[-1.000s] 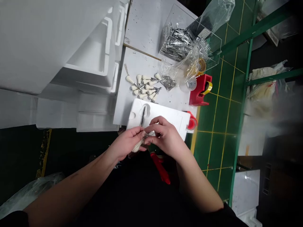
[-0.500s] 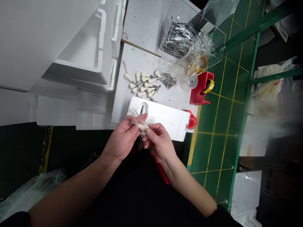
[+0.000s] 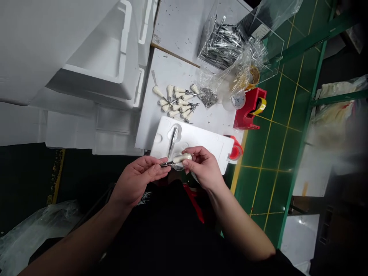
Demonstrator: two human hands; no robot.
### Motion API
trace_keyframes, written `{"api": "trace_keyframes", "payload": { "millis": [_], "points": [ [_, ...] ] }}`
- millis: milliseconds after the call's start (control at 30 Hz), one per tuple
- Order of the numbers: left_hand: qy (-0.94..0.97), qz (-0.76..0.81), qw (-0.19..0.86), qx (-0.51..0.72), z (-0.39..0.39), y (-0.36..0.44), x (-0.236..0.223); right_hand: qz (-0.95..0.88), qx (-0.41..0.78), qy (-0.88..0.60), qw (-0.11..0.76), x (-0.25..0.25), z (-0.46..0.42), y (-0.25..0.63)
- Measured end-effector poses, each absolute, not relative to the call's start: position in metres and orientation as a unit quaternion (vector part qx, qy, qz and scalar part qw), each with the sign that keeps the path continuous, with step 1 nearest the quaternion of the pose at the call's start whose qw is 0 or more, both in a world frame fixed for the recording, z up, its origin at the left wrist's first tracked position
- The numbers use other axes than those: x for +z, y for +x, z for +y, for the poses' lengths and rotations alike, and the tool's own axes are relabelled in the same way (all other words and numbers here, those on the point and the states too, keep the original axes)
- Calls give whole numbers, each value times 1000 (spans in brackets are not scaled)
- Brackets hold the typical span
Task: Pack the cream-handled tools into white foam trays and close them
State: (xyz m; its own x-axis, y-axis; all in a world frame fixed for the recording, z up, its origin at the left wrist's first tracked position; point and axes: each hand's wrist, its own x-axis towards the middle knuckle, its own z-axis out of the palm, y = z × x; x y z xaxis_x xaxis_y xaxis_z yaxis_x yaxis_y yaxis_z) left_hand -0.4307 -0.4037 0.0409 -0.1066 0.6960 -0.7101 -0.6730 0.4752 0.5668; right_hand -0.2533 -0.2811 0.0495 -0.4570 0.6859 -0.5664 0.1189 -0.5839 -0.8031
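A small tool with a white bulbous handle [image 3: 182, 158] and a thin metal shaft lies between my hands. My right hand [image 3: 202, 165] pinches the handle end, fingers closed. The shaft is held between the thumb and fingers of my left hand [image 3: 142, 174], which hide its tip. Just beneath the hands is a white moulded tray [image 3: 205, 147] with shaped recesses. A slim silver metal piece [image 3: 173, 138] rests in one recess. Clear round plastic [image 3: 178, 167] shows behind the handle; whether it is part of the tray area I cannot tell.
Several similar white-handled tools [image 3: 179, 101] lie on the white table, beside small metal pieces [image 3: 209, 97]. A clear bin [image 3: 221, 48] holds many wrapped metal parts. A red tape dispenser [image 3: 248, 109] and tape rolls [image 3: 238, 100] stand right. White foam boxes [image 3: 94, 61] are stacked left.
Clear plastic film around the tool is no longer seen on it. My left hand has shifted left and down onto the shaft; the right hand has moved slightly right, holding the handle.
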Motion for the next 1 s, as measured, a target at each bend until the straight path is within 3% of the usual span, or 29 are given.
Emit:
{"api": "trace_keyframes", "payload": {
  "millis": [200,267,400,500,1000],
  "points": [
    [105,549,662,499,-387,-426,47,-418,752,-476,181,53,-224,-243],
    [228,633,574,467,-371,-432,42,-448,739,-473,170,53,-206,-232],
    [486,740,300,354,-329,-434,18,-484,714,-477,165,49,-184,-208],
    [529,771,212,283,-304,-426,2,-481,725,-468,152,42,-180,-198],
    [534,826,170,55,-274,-406,4,-479,777,-397,101,6,-165,-184]
  ]
}}
